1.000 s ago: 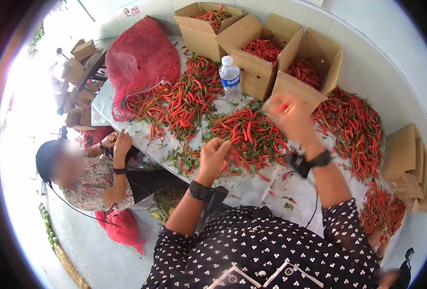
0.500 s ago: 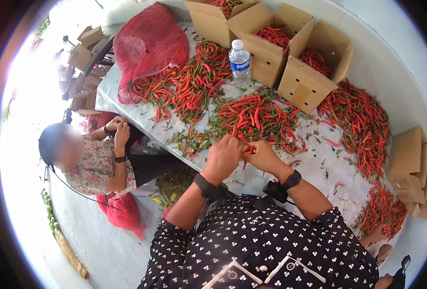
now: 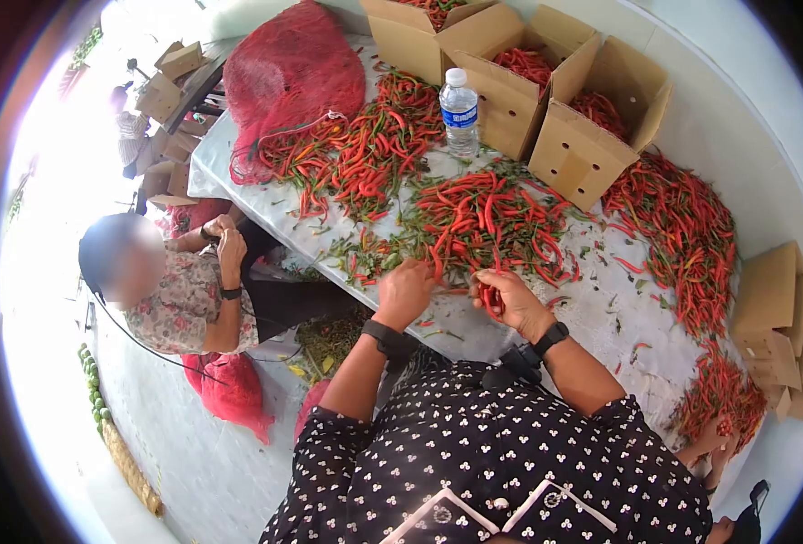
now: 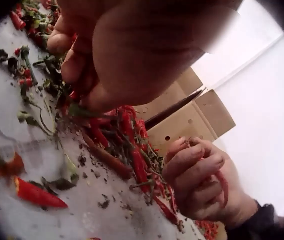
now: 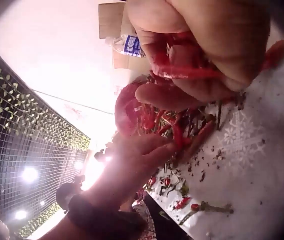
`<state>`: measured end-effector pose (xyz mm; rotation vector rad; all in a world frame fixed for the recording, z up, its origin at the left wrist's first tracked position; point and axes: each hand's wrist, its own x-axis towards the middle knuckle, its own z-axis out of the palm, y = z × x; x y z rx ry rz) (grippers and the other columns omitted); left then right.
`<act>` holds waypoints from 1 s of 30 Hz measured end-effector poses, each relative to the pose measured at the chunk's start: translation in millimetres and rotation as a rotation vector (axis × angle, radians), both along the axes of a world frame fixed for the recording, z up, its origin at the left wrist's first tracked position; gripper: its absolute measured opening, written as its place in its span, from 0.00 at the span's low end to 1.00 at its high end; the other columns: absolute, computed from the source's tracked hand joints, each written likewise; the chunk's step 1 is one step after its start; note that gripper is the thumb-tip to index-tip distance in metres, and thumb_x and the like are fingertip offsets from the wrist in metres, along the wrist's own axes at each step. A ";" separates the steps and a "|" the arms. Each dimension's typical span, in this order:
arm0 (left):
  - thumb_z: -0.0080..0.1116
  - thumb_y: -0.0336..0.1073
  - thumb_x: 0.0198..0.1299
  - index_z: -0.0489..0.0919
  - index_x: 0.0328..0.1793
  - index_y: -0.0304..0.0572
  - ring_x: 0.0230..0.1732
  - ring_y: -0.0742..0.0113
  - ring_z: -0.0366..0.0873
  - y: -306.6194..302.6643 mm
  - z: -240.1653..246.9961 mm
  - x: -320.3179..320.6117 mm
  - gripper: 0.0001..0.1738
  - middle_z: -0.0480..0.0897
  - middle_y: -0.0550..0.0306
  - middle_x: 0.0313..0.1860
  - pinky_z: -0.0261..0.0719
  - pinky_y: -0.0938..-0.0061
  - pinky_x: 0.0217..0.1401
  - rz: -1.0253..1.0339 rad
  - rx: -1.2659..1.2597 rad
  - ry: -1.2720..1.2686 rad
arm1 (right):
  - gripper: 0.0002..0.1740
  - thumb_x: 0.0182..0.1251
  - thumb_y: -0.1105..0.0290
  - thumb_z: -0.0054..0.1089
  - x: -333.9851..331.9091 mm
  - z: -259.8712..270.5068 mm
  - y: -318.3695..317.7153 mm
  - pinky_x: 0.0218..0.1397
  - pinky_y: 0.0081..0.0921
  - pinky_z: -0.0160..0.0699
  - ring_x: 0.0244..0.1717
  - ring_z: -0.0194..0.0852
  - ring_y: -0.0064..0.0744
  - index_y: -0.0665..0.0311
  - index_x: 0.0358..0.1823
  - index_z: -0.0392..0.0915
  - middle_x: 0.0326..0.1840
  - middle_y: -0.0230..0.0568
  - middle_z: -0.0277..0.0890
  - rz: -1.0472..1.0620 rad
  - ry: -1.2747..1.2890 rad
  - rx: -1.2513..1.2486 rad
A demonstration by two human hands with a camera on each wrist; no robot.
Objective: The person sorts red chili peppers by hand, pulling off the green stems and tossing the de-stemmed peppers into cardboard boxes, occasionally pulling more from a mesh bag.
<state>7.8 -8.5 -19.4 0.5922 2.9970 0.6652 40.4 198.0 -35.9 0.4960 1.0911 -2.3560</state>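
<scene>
My left hand (image 3: 406, 295) is low over the near edge of a pile of red chili peppers (image 3: 469, 213). Its thumb and fingers pinch a chili pepper (image 3: 438, 260), whose red body shows beside the fingertips. A short way to the right, my right hand (image 3: 515, 306) has its fingers curled round a few red chilies (image 3: 490, 297). In the right wrist view a glossy red chili (image 5: 187, 73) lies across that palm. The left wrist view shows a chili (image 4: 222, 187) poking out of the right fist. Green stems and leaves are mixed through the pile.
Cardboard boxes (image 3: 592, 154) of chilies line the back, with a water bottle (image 3: 460, 113) before them. More chilies heap at right (image 3: 678, 240) and left (image 3: 356, 154), near a red mesh sack (image 3: 297, 68). Another person (image 3: 175, 290) sits at left. Stem scraps litter the white tabletop (image 3: 592, 299).
My right hand came down from near the boxes to meet the left, then moved slightly apart, chilies in its grip. My left hand shifted a little left and down. The head view has shifted.
</scene>
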 end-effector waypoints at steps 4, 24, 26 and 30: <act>0.54 0.38 0.50 0.77 0.32 0.43 0.32 0.52 0.77 4.4 6.7 6.1 0.08 0.76 0.52 0.35 0.75 0.61 0.31 -0.028 -0.002 0.037 | 0.06 0.61 0.67 0.56 -6.0 -9.0 -7.3 0.12 0.13 0.58 0.19 0.71 0.18 0.60 0.36 0.73 0.25 0.31 0.73 0.074 0.006 0.114; 0.56 0.34 0.49 0.72 0.38 0.36 0.36 0.46 0.75 18.1 -3.1 9.4 0.11 0.74 0.46 0.33 0.73 0.58 0.35 -0.176 0.143 -0.031 | 0.08 0.57 0.69 0.59 -19.8 13.8 -23.6 0.13 0.14 0.58 0.14 0.63 0.15 0.66 0.33 0.73 0.19 0.30 0.71 0.151 0.181 0.451; 0.55 0.33 0.50 0.73 0.35 0.36 0.34 0.46 0.75 18.7 5.7 9.9 0.09 0.75 0.45 0.28 0.72 0.58 0.34 -0.258 0.250 -0.013 | 0.08 0.57 0.69 0.60 -18.3 15.4 -16.7 0.14 0.15 0.59 0.15 0.64 0.16 0.66 0.33 0.74 0.20 0.30 0.70 0.150 0.159 0.436; 0.55 0.33 0.50 0.74 0.29 0.36 0.31 0.46 0.76 18.3 4.7 3.3 0.07 0.75 0.44 0.25 0.72 0.59 0.33 -0.052 0.194 -0.064 | 0.07 0.58 0.70 0.58 -17.0 5.0 -17.5 0.16 0.15 0.60 0.15 0.62 0.18 0.65 0.33 0.73 0.22 0.32 0.70 -0.103 0.132 0.202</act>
